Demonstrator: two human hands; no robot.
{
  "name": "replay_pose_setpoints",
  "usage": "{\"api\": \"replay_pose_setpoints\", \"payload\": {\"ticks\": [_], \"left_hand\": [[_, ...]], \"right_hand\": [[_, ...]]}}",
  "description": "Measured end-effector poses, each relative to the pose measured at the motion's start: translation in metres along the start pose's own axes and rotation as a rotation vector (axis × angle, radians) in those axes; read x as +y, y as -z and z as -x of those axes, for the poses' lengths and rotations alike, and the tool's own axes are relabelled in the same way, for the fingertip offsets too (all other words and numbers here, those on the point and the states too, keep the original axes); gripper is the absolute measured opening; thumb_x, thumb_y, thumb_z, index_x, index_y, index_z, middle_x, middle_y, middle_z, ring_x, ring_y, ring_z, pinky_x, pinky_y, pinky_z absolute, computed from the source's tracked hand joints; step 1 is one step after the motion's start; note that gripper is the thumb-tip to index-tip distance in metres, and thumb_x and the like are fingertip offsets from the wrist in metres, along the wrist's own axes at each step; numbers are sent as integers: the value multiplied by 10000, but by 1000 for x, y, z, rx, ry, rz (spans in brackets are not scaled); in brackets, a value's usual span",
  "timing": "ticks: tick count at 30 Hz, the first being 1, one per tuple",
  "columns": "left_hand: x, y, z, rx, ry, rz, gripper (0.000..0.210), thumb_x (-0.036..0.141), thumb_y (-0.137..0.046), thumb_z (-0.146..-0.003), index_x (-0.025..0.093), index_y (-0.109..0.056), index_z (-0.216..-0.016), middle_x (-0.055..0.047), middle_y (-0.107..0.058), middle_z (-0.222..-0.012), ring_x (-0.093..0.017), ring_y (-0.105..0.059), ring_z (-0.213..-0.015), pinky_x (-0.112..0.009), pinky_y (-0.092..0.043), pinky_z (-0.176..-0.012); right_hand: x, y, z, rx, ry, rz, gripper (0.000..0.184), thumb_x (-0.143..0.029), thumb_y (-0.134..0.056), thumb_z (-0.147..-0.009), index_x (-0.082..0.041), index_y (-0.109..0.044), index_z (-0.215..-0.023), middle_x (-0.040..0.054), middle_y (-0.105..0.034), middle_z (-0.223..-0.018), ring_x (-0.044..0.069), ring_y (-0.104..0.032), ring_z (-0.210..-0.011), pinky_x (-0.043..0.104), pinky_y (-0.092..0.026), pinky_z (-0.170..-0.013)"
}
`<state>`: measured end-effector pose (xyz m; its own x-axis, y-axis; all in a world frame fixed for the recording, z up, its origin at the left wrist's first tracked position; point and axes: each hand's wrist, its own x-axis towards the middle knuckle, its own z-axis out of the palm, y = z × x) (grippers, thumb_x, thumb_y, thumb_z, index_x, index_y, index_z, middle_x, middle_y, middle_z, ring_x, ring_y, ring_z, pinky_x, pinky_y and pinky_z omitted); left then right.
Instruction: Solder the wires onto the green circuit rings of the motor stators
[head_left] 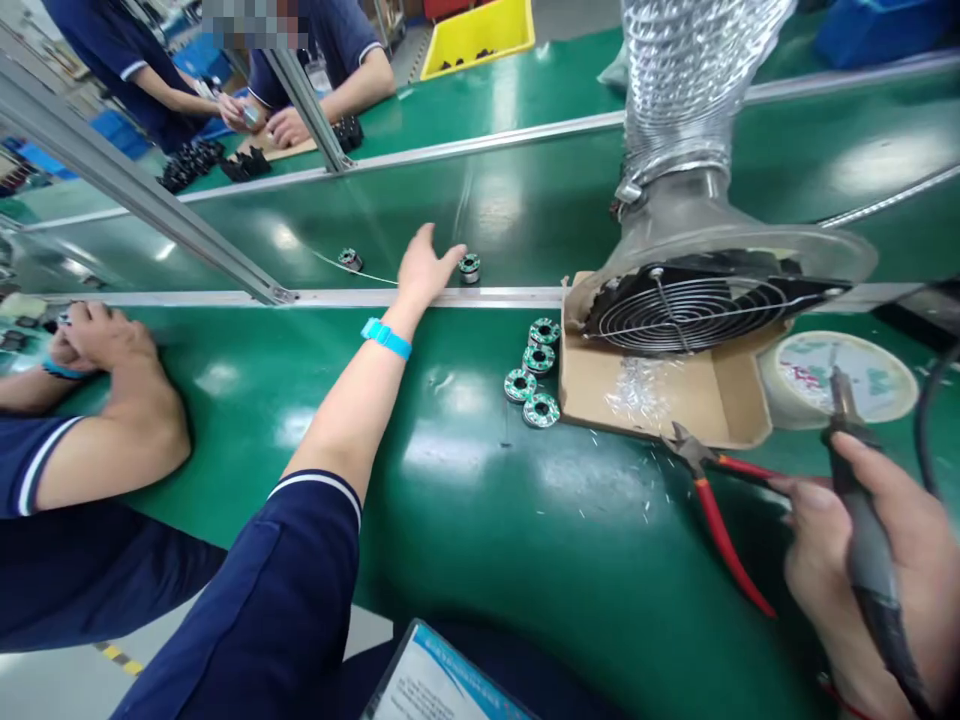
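Observation:
My left hand (426, 268), with a blue band on its wrist, is stretched over the metal rail. Its thumb and fingers are apart beside a small round wound coil part (469, 268) with a green circuit board on top; I cannot tell whether they touch. In my right hand (892, 540) is a soldering iron (862, 510), its tip pointing up and away over a round white-lidded tub (847, 375). Red-handled cutters (720, 510) lie spread on the green bench, one handle running to my right fingers. Several similar coil parts (538, 358) sit together left of a cardboard box.
A fume fan (682, 305) on a silver duct (675, 90) hangs over the cardboard box (667, 430), which holds wire clippings. Another coil part (349, 260) sits beyond the metal rail (517, 297). A co-worker's arm (127, 400) rests at left; other people work across the bench.

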<state>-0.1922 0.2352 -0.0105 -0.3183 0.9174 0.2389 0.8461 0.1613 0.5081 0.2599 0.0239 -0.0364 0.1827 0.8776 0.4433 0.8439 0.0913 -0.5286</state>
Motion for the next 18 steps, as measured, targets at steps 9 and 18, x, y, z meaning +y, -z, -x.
{"api": "replay_pose_setpoints", "payload": {"ticks": [9, 18], "left_hand": [[-128, 75, -38, 238, -14, -69, 401, 382, -642, -983, 148, -597, -1306, -111, -634, -1302, -228, -654, -1137, -448, -585, -961], [-54, 53, 93, -238, -277, 10, 383, 317, -757, -870, 165, -650, -1204, -71, -683, -1133, -210, -657, -1041, -393, -571, -911]], "right_hand": [[-16, 3, -7, -83, -2, -43, 576, -505, -580, -819, -559, -536, -1392, 32, -751, -926, 382, -740, -885, 588, -636, -801], [-5, -5, -9, 20, -7, -63, 616, -511, -644, -760, -365, -621, -1358, 88, -782, -1003, 371, -754, -933, 559, -635, -802]]}}
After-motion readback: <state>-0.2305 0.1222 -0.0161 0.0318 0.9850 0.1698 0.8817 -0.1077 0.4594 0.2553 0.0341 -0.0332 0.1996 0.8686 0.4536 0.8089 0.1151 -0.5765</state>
